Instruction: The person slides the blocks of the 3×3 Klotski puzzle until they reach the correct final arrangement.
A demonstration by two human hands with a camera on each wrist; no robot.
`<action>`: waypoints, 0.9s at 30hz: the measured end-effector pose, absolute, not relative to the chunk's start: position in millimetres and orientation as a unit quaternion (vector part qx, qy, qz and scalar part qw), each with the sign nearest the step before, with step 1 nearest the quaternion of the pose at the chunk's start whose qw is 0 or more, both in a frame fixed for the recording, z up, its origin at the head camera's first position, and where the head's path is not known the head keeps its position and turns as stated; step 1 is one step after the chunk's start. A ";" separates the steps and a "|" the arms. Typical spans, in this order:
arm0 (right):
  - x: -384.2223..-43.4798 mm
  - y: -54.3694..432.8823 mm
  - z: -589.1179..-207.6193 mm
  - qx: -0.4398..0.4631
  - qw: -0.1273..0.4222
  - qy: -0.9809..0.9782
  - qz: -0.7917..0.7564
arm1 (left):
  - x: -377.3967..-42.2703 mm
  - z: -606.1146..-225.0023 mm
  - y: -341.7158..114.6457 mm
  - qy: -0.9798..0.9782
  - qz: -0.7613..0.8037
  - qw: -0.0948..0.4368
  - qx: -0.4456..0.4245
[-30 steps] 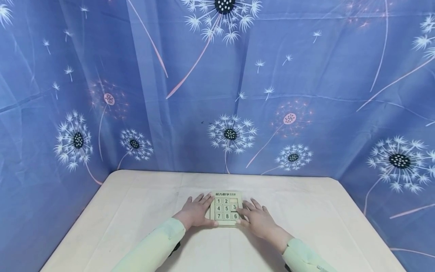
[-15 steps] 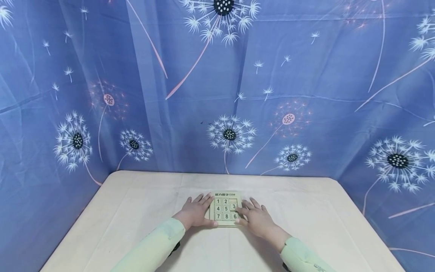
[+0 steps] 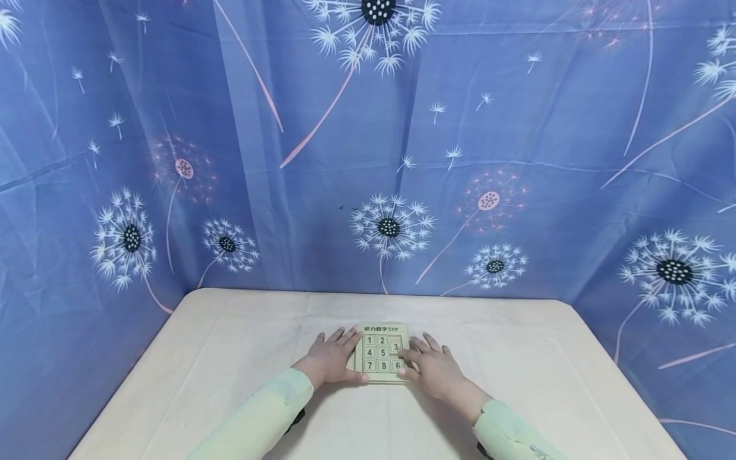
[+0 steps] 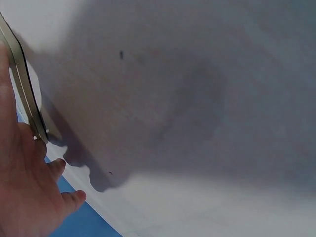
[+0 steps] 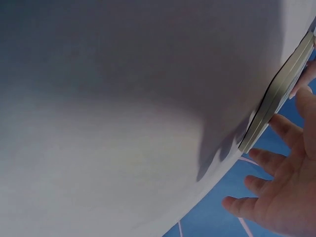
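A light-coloured number slide puzzle (image 3: 379,378) lies flat on the table in front of me. Tiles 1, 2, 4, 5, 7 and 8 sit in rows, while the 3 tile (image 3: 395,347) stands partway up the right column with narrow gaps above and below. My left hand (image 3: 329,361) rests along the left side, forefinger by the upper corner and thumb at the lower one. On the right side, my right hand (image 3: 439,374) touches the 3 tile with its forefinger; its thumb overlaps the 6 tile (image 3: 397,365). Both wrist views show the puzzle's edge (image 4: 25,74) beside spread fingers.
The pale table top (image 3: 241,332) has rounded back corners. Behind it and along both sides hangs a blue cloth (image 3: 322,243) printed with dandelions. Light green sleeves (image 3: 259,415) cover both forearms.
The 3 tile has slid slightly up the right column, narrowing the gap above it. My right forefinger and thumb have shifted up a little. My left hand has stayed in place.
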State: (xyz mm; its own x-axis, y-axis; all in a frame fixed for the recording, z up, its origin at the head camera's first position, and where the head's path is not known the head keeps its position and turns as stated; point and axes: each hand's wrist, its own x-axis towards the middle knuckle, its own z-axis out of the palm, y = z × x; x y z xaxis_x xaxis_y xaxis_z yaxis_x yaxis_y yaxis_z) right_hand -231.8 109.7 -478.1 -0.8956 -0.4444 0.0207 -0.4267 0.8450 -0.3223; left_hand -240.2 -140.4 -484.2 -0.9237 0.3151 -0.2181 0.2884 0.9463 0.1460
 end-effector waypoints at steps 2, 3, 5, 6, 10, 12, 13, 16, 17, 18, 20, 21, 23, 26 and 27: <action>-231.8 109.5 -478.2 -0.226 0.028 0.960 -0.161 | -240.3 -484.2 -140.4 0.979 0.057 0.121 0.154; -231.9 109.5 -478.5 -0.226 0.028 0.960 -0.161 | -240.4 -484.4 -140.4 0.979 0.057 0.122 0.154; -232.4 109.5 -479.0 -0.225 0.029 0.961 -0.160 | -240.6 -484.6 -140.4 0.979 0.058 0.121 0.154; -232.8 109.5 -479.4 -0.225 0.029 0.961 -0.160 | -240.7 -484.8 -140.5 0.979 0.058 0.121 0.155; -234.3 109.4 -480.2 -0.226 0.027 0.961 -0.160 | -241.0 -484.8 -140.5 0.979 0.059 0.121 0.155; -235.0 109.5 -480.3 -0.226 0.027 0.961 -0.159 | -241.1 -485.0 -140.4 0.979 0.058 0.122 0.154; -235.3 109.5 -480.4 -0.225 0.028 0.961 -0.158 | -241.1 -485.0 -140.3 0.979 0.058 0.123 0.153; -236.1 109.7 -480.3 -0.221 0.031 0.962 -0.158 | -241.3 -485.0 -139.9 0.979 0.056 0.126 0.151; -236.3 109.7 -479.9 -0.220 0.031 0.962 -0.159 | -241.3 -484.9 -139.8 0.979 0.056 0.127 0.151; -236.6 109.8 -479.9 -0.219 0.032 0.962 -0.160 | -241.3 -484.6 -139.7 0.979 0.055 0.127 0.151; -237.0 109.8 -479.6 -0.218 0.032 0.962 -0.162 | -241.4 -484.3 -139.6 0.979 0.055 0.127 0.152; -237.2 109.7 -479.4 -0.218 0.032 0.962 -0.162 | -241.3 -484.0 -139.7 0.979 0.055 0.128 0.152; -237.2 109.5 -479.2 -0.218 0.033 0.962 -0.163 | -241.0 -484.0 -140.0 0.978 0.057 0.127 0.153; -237.1 109.0 -478.9 -0.218 0.034 0.962 -0.162 | -240.9 -484.7 -140.6 0.978 0.060 0.126 0.154; -237.1 108.8 -478.9 -0.218 0.034 0.962 -0.163 | -240.9 -484.9 -140.8 0.978 0.061 0.126 0.154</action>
